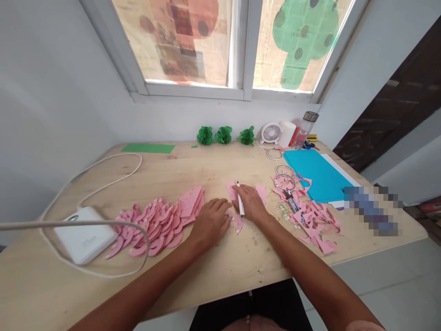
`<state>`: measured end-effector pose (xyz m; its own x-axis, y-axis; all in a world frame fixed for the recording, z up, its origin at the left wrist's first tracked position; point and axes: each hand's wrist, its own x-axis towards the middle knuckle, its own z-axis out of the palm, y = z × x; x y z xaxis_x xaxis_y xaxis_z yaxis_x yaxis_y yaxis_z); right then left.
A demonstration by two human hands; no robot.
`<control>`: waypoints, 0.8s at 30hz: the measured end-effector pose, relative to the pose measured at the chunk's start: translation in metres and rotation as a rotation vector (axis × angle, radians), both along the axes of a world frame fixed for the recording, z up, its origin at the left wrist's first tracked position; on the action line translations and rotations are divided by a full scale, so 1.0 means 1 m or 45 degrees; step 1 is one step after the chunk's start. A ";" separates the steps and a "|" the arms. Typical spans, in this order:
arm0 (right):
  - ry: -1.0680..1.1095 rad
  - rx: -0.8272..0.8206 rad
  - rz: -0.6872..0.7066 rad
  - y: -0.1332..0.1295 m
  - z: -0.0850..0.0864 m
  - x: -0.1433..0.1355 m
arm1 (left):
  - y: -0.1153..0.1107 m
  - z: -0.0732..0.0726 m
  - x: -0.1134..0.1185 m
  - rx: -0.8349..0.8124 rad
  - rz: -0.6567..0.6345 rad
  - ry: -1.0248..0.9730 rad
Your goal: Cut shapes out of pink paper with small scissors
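Observation:
My left hand (pixel 212 219) rests low over the table with its fingers bent together at the end of a small curved pink paper piece (pixel 237 225). My right hand (pixel 251 203) has a white pen (pixel 240 204) between thumb and fingers, its dark end pointing away from me. Beneath that hand lies a pink paper sheet (pixel 261 192), mostly covered; its edges show on both sides. Left of my left hand spreads a heap of curved pink paper cutouts (pixel 156 225), with a stack of uncut pink paper (pixel 191 202) at its near right.
Scissors (pixel 291 198) lie among pink scraps (pixel 319 225) on the right, beside blue sheets (pixel 319 174). A white power bank (pixel 85 235) with a looping cable (pixel 103 273) sits left. Green paper ornaments (pixel 223 135), a small fan (pixel 271 133) and a bottle (pixel 305 130) line the wall.

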<state>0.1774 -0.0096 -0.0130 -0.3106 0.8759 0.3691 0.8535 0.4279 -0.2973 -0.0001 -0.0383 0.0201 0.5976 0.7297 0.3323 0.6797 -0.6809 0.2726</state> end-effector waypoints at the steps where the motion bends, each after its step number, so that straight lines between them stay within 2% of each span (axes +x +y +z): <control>1: 0.006 -0.012 -0.009 0.006 0.000 0.001 | -0.007 -0.001 -0.003 -0.009 -0.008 0.037; 6: 0.132 -0.035 -0.085 0.040 0.015 0.010 | -0.036 -0.015 -0.011 -0.067 0.030 0.192; 9: 0.308 0.027 -0.203 0.042 0.025 0.022 | -0.037 -0.020 -0.008 -0.051 0.003 0.225; 13: 0.373 0.057 -0.207 0.011 0.024 0.037 | -0.027 -0.021 0.001 -0.022 -0.030 0.220; 17: 0.172 -0.005 -0.142 -0.014 0.010 0.037 | -0.010 -0.019 0.011 -0.015 -0.081 0.167; 20: 0.084 -0.025 -0.138 -0.008 0.005 0.028 | 0.006 -0.016 0.015 -0.006 -0.085 0.125; 24: 0.140 -0.034 -0.120 0.023 0.012 0.017 | 0.020 -0.012 0.018 0.017 0.013 0.055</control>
